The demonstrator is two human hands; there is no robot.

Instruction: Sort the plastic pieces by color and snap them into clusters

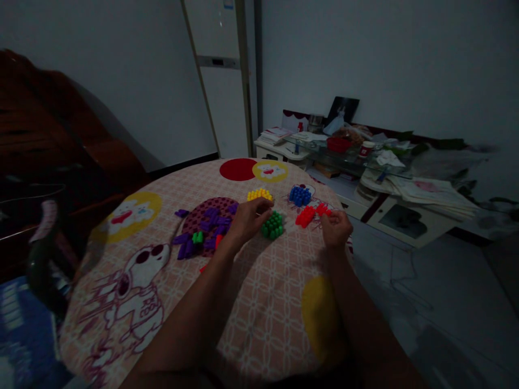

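On a cartoon-printed cloth (251, 302) lie small plastic pegs sorted by colour. My left hand (248, 218) is curled, fingertips pinched, right beside the green cluster (272, 225) and just below the yellow cluster (259, 194); what it pinches is too small to make out. My right hand (335, 227) is closed with a red peg at its fingertips, touching the red cluster (308, 214). A blue cluster (300, 195) sits behind the red one. Loose purple pegs (205, 232) with a stray green one (198, 237) are scattered to the left of my left hand.
A low glass table (352, 162) cluttered with papers, a red bowl (338, 143) and a jar stands behind on the right. A tall white appliance (221, 75) stands against the wall. Dark furniture (48, 162) fills the left side. The cloth's edge drops off on the right to a grey floor (425, 302).
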